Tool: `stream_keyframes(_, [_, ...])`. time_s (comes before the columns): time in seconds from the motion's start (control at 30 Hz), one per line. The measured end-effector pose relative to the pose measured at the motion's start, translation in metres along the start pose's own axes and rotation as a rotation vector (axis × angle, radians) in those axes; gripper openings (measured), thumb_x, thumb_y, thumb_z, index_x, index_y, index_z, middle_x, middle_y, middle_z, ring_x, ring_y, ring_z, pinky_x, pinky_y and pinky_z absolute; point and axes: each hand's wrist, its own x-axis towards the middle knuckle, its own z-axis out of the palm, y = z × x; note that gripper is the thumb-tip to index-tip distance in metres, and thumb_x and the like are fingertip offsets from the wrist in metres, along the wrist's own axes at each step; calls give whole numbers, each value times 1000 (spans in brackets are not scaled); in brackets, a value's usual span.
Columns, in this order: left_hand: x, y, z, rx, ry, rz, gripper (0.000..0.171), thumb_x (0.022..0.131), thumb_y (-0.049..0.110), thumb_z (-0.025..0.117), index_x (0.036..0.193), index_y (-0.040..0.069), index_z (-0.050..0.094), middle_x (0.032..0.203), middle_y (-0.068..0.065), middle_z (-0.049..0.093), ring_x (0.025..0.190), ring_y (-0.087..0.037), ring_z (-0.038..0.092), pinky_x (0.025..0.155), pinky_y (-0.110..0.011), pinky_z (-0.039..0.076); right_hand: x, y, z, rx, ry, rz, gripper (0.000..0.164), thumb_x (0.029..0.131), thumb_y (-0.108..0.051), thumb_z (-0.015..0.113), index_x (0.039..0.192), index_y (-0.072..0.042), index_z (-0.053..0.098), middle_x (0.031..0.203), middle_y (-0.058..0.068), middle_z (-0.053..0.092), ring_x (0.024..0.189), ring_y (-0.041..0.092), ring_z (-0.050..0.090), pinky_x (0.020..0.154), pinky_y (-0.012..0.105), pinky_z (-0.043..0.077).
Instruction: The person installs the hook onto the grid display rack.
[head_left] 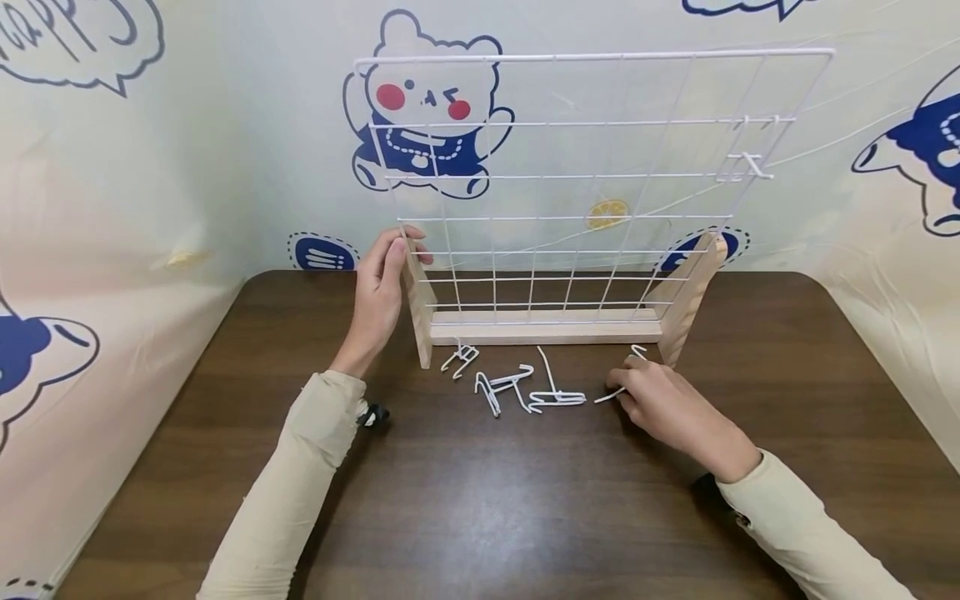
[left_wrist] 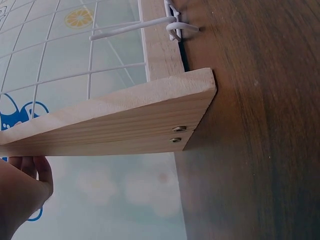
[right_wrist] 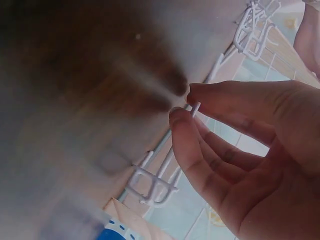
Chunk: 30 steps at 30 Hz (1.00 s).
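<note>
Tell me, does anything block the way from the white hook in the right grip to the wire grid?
Nothing visible stands between the white hook in the right grip and the upper middle of the wire grid; a hanging hook occupies part of its upper right.

The head view is bright, with soft glare on the table (head_left: 495,517); the right wrist view is dimmer, blurred dark reflections facing the fingers (right_wrist: 189,150).

Room nearside — hooks (head_left: 510,380) (several) before rack (head_left: 534,252)
</note>
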Motion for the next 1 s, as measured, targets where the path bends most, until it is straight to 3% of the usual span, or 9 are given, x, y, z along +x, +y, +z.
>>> stream_keyframes(0.13, [1, 1, 1, -4, -7, -11, 32, 108, 10, 37, 118, -14, 54, 103, -39, 56, 96, -48, 59, 95, -41, 48, 0, 0, -5, -14, 27, 22, 12, 82, 4, 73, 90, -5, 73, 79, 5, 56, 64, 15, 56, 56, 32, 48])
stream_keyframes(0.33, [0, 0, -1, 5, -3, -14, 31, 108, 11, 37, 118, -13, 55, 101, -30, 60, 96, -47, 60, 95, -42, 48, 1, 0, -13, 11, 74, 32, 1, 89, -6, 72, 89, -6, 73, 77, 1, 56, 63, 12, 53, 56, 32, 47])
stream_keyframes(0.5, [0, 0, 1, -5, -2, -8, 31, 108, 10, 37, 118, -13, 55, 102, -36, 58, 95, -44, 61, 94, -40, 49, 0, 2, -20, 10, 82, 26, 3, 91, -7, 71, 89, -5, 72, 79, 2, 61, 66, 12, 57, 59, 34, 50])
stream_keyframes(0.63, [-1, 0, 1, -7, -5, -10, 31, 108, 10, 36, 118, -13, 55, 102, -34, 59, 95, -40, 62, 94, -40, 48, 1, 4, -25, 27, 75, 28, 3, 91, -4, 70, 92, -3, 72, 79, 2, 63, 68, 12, 59, 61, 34, 52])
stream_keyframes(0.8, [-2, -1, 2, 1, -3, -9, 32, 108, 10, 35, 119, -14, 54, 104, -40, 55, 95, -38, 63, 95, -40, 48, 2, 5, -32, 117, 47, 47, 5, 92, -3, 67, 88, -5, 70, 70, -5, 56, 63, 8, 51, 57, 28, 47])
stream_keyframes(1.0, [-1, -2, 2, 10, 2, -7, 34, 108, 11, 35, 119, -16, 53, 103, -36, 57, 96, -48, 58, 95, -40, 48, 1, 2, -44, 282, 49, 37, 16, 94, -5, 67, 81, -15, 67, 65, -10, 50, 56, 5, 46, 50, 23, 42])
